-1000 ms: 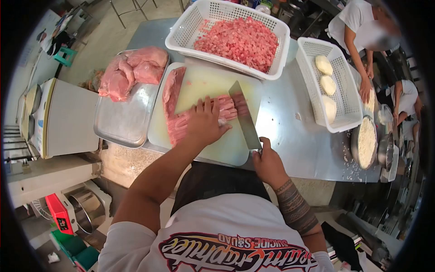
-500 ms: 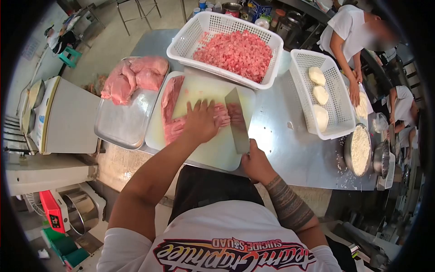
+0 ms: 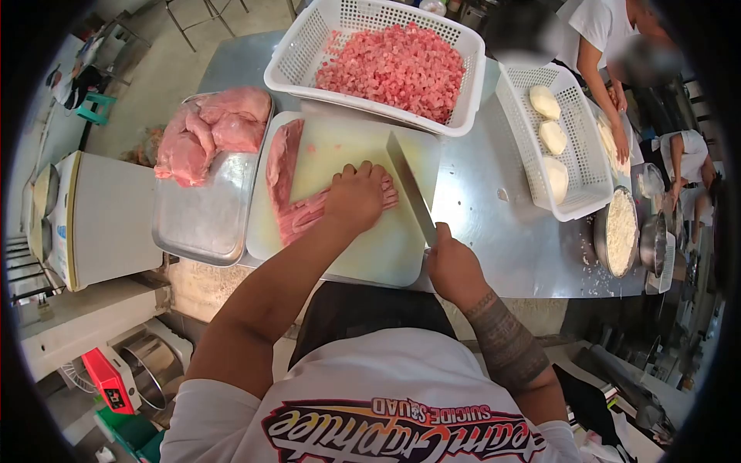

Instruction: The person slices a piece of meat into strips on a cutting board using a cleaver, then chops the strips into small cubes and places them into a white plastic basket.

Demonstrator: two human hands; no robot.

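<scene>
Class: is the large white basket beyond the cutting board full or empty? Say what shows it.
Nearly full: diced pink meat is heaped across most of the large white basket, leaving bare mesh at one end.

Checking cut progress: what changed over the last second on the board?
Cleaver shifted left along the meat strips, now close against the left hand, whose fingers curled in. Unchanged: right hand grips the handle, left hand holds the strips down, basket and tray stay put.
</scene>
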